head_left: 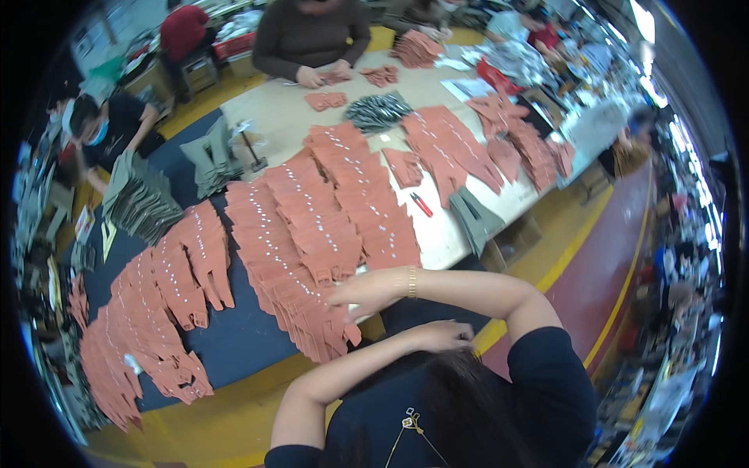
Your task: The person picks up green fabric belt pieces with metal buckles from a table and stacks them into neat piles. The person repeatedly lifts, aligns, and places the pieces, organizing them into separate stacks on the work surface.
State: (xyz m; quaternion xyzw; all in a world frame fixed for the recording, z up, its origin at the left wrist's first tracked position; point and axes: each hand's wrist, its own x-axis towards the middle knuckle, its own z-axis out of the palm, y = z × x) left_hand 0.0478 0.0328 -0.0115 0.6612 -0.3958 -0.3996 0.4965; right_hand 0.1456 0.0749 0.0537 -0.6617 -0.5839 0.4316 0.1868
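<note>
Nearest, her left hand [441,335] rests loosely curled against her dark top, while her right hand [367,292], fingers spread flat, presses the near end of overlapping rust-coloured fabric pieces [312,234] dotted with white tags.

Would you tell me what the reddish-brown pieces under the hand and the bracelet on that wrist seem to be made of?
The reddish-brown pieces look like soft matte fabric, perhaps felt or knit: no shine, limp overlapping edges. The bracelet on the right hand looks like polished gold-coloured metal, though it is too small to confirm.
</note>
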